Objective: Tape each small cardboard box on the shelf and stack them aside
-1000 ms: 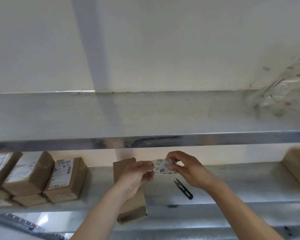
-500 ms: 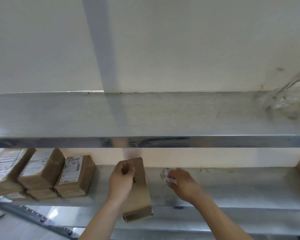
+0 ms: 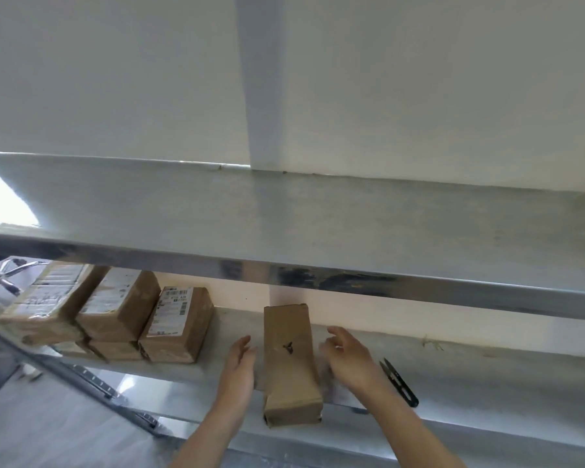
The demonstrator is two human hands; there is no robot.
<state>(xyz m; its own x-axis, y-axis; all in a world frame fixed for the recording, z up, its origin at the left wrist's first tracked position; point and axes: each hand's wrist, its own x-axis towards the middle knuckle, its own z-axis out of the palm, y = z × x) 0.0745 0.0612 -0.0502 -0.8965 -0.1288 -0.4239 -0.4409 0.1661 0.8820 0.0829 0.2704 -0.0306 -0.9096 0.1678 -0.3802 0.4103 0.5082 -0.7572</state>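
Note:
A plain brown cardboard box lies lengthwise on the lower steel shelf, its near end over the shelf's front edge. My left hand is open beside the box's left side, fingers straight. My right hand is open at the box's right side, fingers spread and blurred; I cannot tell whether either hand touches the box. No tape roll is visible. A pile of labelled brown boxes sits to the left on the same shelf.
Black thread snips lie on the shelf just right of my right hand. The upper steel shelf overhangs the work area. A white wall with a pillar stands behind. A dark metal rail slants below left.
The tape roll that both hands held a second ago is out of sight. My left hand has let go of the box top, and both hands now flank the box. The view has shifted left.

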